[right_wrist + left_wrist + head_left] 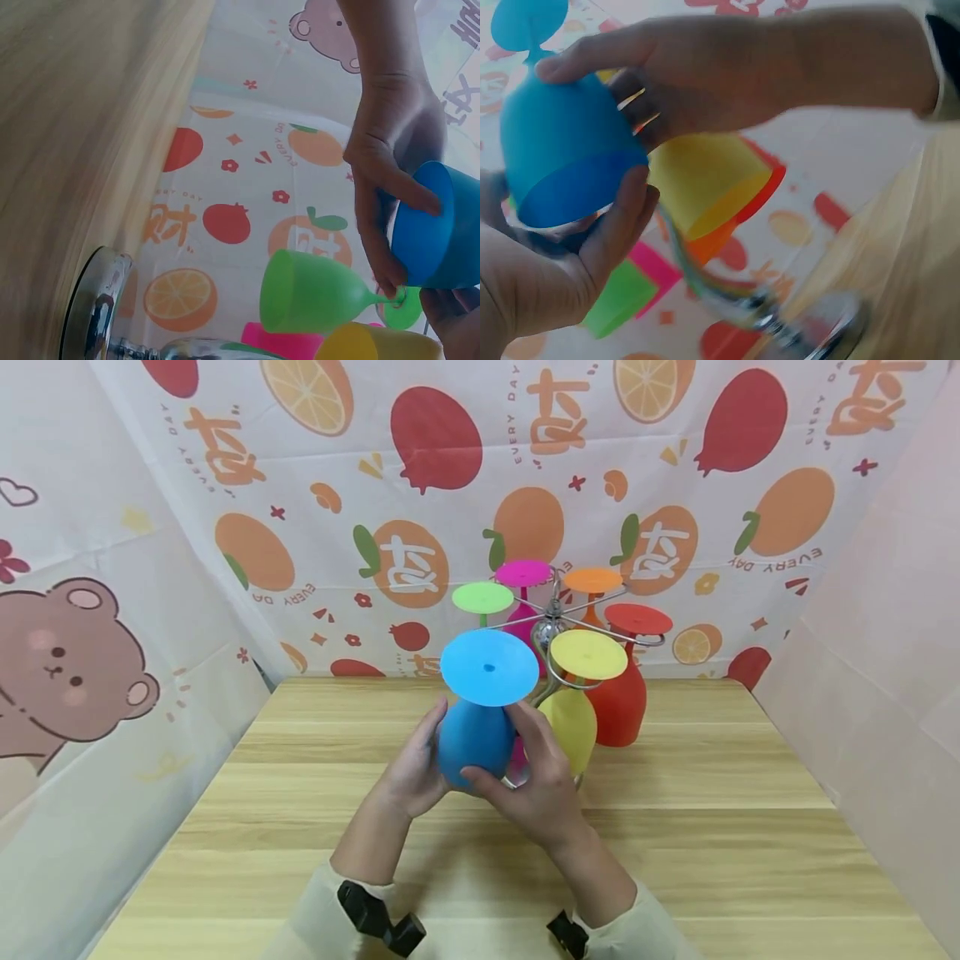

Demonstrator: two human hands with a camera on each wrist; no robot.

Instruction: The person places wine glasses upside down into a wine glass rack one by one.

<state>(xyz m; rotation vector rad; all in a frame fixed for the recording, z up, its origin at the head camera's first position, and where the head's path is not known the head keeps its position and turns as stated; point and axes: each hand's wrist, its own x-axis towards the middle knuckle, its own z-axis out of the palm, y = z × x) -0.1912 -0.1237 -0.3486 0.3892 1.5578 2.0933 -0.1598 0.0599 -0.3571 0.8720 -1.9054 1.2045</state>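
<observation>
A blue plastic goblet (pixel 476 739) is held upside down, its round foot (pixel 489 667) uppermost. My left hand (pixel 416 764) grips the bowl from the left, its thumb along the side. From the right, my right hand (pixel 543 781) grips it too, one finger up near the stem and the thumb low on the bowl. The left wrist view shows the bowl's open mouth (pixel 581 191) facing down. Just behind stands a chrome goblet rack (pixel 552 610); a yellow goblet (pixel 573 727) hangs from it beside my right hand.
More goblets hang upside down around the rack: red (pixel 618 697), orange (pixel 592 581), magenta (pixel 523 573) and green (pixel 482 598). The rack's round base (pixel 829 322) rests on the wooden table (pixel 300 793). A fruit-print cloth (pixel 465 527) stands behind the table.
</observation>
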